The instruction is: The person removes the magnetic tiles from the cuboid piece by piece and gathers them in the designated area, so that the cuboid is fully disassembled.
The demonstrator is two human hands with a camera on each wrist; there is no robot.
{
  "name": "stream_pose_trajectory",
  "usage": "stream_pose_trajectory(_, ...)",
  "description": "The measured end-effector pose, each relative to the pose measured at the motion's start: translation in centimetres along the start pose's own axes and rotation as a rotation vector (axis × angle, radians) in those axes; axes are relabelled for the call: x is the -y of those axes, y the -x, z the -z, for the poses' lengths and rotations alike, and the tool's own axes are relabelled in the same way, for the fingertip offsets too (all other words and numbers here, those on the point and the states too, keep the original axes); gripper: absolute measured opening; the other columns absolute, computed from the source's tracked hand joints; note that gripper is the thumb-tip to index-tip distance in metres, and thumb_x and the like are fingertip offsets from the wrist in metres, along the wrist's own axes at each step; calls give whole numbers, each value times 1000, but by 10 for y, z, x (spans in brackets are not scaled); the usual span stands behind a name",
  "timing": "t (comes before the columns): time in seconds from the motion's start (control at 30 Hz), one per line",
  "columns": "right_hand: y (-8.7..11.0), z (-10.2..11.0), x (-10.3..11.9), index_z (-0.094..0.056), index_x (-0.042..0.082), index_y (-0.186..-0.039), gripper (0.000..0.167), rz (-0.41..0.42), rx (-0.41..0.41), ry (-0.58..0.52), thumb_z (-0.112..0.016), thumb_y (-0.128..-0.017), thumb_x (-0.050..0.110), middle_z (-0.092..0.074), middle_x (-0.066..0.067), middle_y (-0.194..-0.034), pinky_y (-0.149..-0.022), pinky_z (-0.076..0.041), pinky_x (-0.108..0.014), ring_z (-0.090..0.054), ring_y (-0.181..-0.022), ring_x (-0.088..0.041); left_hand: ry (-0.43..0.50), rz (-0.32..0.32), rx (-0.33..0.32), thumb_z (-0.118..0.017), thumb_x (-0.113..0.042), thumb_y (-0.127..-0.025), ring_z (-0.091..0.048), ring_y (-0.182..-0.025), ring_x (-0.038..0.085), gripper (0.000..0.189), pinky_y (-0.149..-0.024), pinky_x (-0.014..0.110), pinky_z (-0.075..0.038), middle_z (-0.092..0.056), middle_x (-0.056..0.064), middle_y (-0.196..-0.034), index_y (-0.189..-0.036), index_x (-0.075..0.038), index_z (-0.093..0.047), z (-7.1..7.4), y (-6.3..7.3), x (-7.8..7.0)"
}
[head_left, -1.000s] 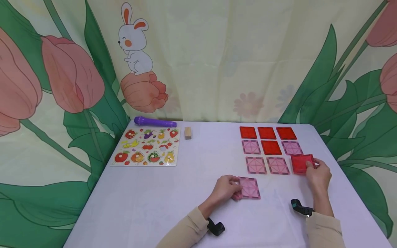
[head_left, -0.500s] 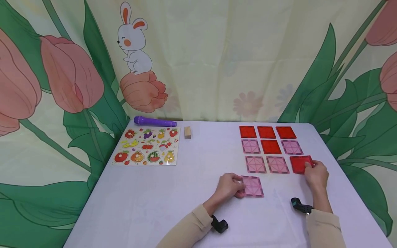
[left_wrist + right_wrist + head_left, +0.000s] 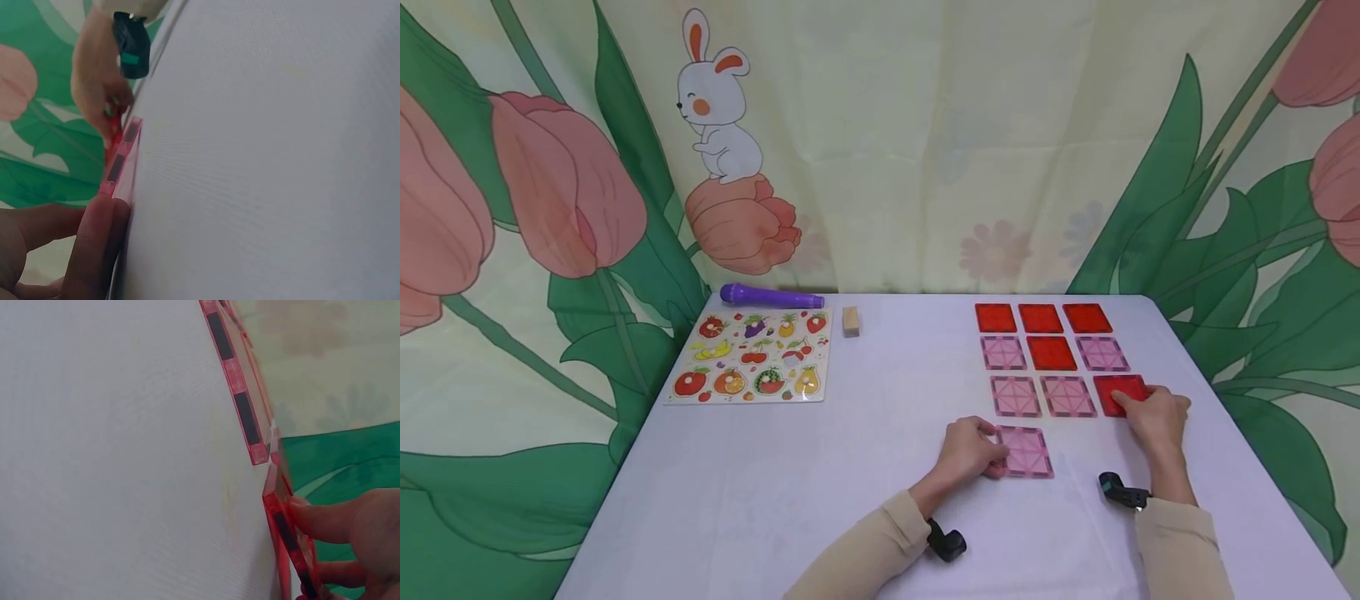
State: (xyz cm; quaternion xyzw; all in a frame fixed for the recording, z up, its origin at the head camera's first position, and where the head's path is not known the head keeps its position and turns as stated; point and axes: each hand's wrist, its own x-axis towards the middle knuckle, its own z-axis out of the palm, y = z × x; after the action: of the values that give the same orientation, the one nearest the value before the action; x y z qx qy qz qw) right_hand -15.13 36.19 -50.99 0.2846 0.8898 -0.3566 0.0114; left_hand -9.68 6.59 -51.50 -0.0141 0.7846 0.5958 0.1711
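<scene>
My left hand [image 3: 968, 450] pinches the left edge of a pink square magnetic tile [image 3: 1027, 452], near the front of the tile group. In the left wrist view the thumb and a finger grip that tile's rim [image 3: 115, 165]. At the right end of the nearest row, my right hand [image 3: 1159, 417] holds a red magnetic tile [image 3: 1112, 390], thumb lying over its top. The right wrist view shows this red tile [image 3: 284, 522] edge-on at the fingers, dark magnets in its rim. Left of it in the same row lie two pink tiles [image 3: 1067, 397].
Behind lie more red tiles [image 3: 1040, 318] and pink tiles [image 3: 1003, 353] in rows. Farther left are a fruit puzzle board [image 3: 748, 358], a purple toy microphone [image 3: 771, 297] and a small wooden block [image 3: 851, 322]. A printed curtain [image 3: 887, 167] hangs behind the table.
My left hand has slid right with the pink tile. The red tile has come down and slightly left into the row's end, and my right thumb has moved farther over it.
</scene>
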Motion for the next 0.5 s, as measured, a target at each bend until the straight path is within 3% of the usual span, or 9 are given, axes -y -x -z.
stream_pose_trajectory(0.27, 1, -4, -3, -37, -19, -141, 68, 40, -36, 66, -58, -99, 30, -30, -42, -138, -95, -49, -61, -27, -131, -52, 0, 28, 1, -77, -2, -84, -63, -44, 13, 26, -45, 19, -53, -67, 7, -59, -107, 1, -66, -6, 0, -4)
stream_pose_trajectory(0.5, 1, -1, -2, -33, -16, -145, 70, 37, -38, 40, -55, -100, 33, -25, -43, -143, -97, -45, -65, -25, -134, -52, 18, 19, 22, -77, -15, -87, -66, -51, 16, 28, -57, 24, -58, -68, 6, -69, -110, -2, -66, 7, 1, 3)
